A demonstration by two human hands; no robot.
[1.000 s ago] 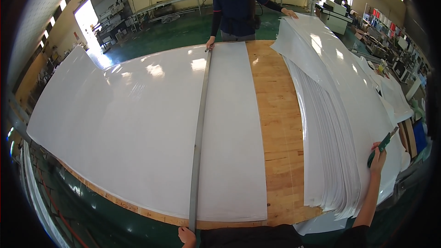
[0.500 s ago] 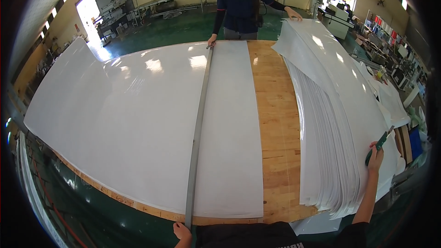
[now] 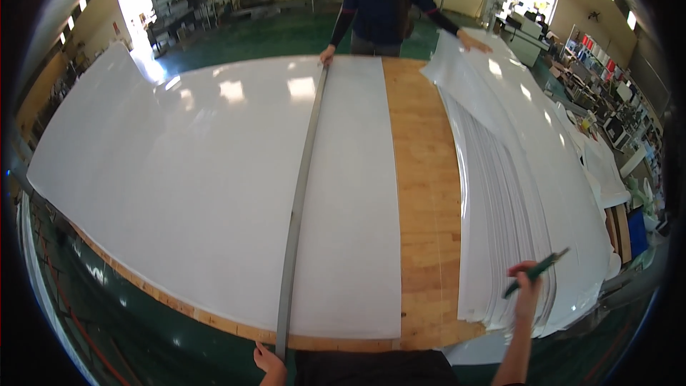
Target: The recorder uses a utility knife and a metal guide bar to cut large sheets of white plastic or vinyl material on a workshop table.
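A long grey metal straightedge lies across a large white sheet on the wooden table. Its near end juts past the table's front edge, and there my left hand grips it, the fingers partly hidden. My right hand is closed around a green-handled tool with a thin greyish tip pointing away to the right. It is held over the stack of white sheets on the table's right side. Across the table, a person's hand holds the straightedge's far end.
The person's other hand rests on the stack's far corner, where the top sheet is folded over. Bare wood shows between sheet and stack. Cluttered shelves stand on the right; a long bench runs behind.
My right hand has moved left with the green-handled tool, from the stack's right edge to over its near part. The person opposite leans farther in, one hand sliding along the stack.
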